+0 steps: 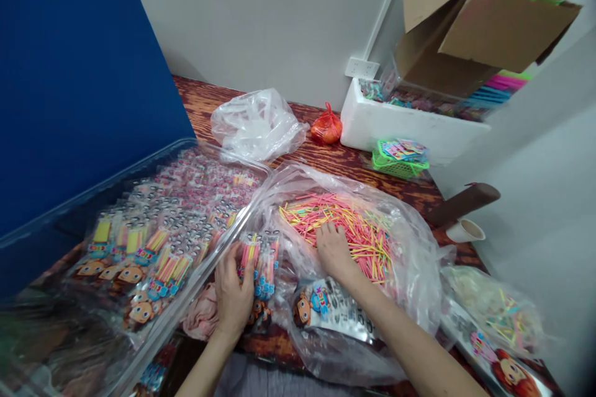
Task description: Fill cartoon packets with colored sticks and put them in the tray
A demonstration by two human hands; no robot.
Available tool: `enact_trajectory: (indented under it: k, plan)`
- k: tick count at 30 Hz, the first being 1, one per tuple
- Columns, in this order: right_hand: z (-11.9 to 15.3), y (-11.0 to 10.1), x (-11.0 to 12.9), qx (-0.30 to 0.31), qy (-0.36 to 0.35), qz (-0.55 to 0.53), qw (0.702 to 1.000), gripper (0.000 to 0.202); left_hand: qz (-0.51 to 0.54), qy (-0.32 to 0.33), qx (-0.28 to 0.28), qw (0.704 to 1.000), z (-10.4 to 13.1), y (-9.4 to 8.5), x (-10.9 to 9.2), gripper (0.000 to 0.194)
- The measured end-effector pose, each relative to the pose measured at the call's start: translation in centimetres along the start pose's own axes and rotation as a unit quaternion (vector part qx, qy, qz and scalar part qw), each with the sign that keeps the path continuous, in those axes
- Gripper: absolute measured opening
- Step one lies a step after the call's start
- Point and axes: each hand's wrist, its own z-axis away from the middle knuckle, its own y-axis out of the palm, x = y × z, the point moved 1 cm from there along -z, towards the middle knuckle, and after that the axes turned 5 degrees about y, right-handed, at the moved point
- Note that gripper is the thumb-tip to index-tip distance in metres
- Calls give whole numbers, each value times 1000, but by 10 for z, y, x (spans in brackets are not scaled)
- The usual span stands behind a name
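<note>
A heap of thin pink, yellow and green sticks [344,223] lies in a large clear plastic bag [414,285]. My right hand [334,249] reaches into the heap, its fingers curled down among the sticks. My left hand [233,288] is closed at the left edge of a small printed packet [251,253] with pink and yellow sticks showing through it. More such packets lie beside it. A silver printed packet [333,307] rests on the near side of the bag, below my right forearm.
At left a clear tub [162,329] holds many filled packets [172,223]. Behind are a crumpled plastic bag [261,124], a red bag [327,126], a green basket [400,164] and a white foam box [400,127]. A paper cup [465,231] stands at right.
</note>
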Motion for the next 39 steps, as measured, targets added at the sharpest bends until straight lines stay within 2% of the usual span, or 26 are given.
enact_trajectory:
  k: [5,10,17,23,27,30,33,36,39]
  plan:
    - [3,4,-4,-1,-30,2,1000,22,-10,-13,18,1000,-4,-1,1,44]
    - [9,8,-4,-6,-28,1,1000,27,-2,-26,47,999,-7,-6,-2,52]
    - [2,12,-13,18,-46,-29,998,22,-8,-11,72,997,-6,-13,-4,55]
    - [4,10,-13,41,-32,-88,995,21,-17,6,67,998,1,-25,-17,54]
    - [7,9,-15,49,-2,-171,984,14,-22,21,66,997,7,-31,-23,52]
    - [2,8,-27,47,24,-265,963,15,-26,31,70,997,9,-33,-27,52]
    - [-7,3,-41,38,51,-379,923,16,-29,43,78,996,9,-34,-32,52]
    - [-14,-6,-50,13,62,-498,865,12,-34,55,84,994,9,-32,-38,49]
    - [-12,-8,-49,-9,64,-599,798,12,-36,70,93,993,11,-28,-43,47]
